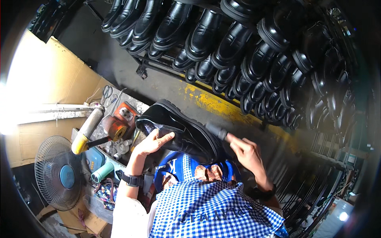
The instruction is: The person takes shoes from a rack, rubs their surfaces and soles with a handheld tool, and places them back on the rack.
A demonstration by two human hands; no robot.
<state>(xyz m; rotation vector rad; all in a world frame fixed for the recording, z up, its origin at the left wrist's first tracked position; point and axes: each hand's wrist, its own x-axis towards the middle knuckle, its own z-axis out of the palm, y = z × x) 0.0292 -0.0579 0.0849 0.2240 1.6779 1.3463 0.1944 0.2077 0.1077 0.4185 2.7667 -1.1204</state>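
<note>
A glossy black leather shoe (186,139) with a thick ridged sole is tilted on its side above my lap. My left hand (152,142) grips it at the opening, the thumb outside on the upper and the other fingers hidden inside. In my right hand (247,154) is a short tool with a dark grey head (216,130), smeared by motion, so its exact kind does not show. The head is beside the edge of the sole; I cannot tell whether it touches. A blue-and-white checked apron (206,206) covers my lap.
Racks of black shoes (202,35) stand ahead and to the right. On my left, a cluttered bench holds scissors (107,92), a yellow-and-grey power tool (89,127), an orange-red device (121,119) and a green cup (102,172). A fan (59,174) stands farther left.
</note>
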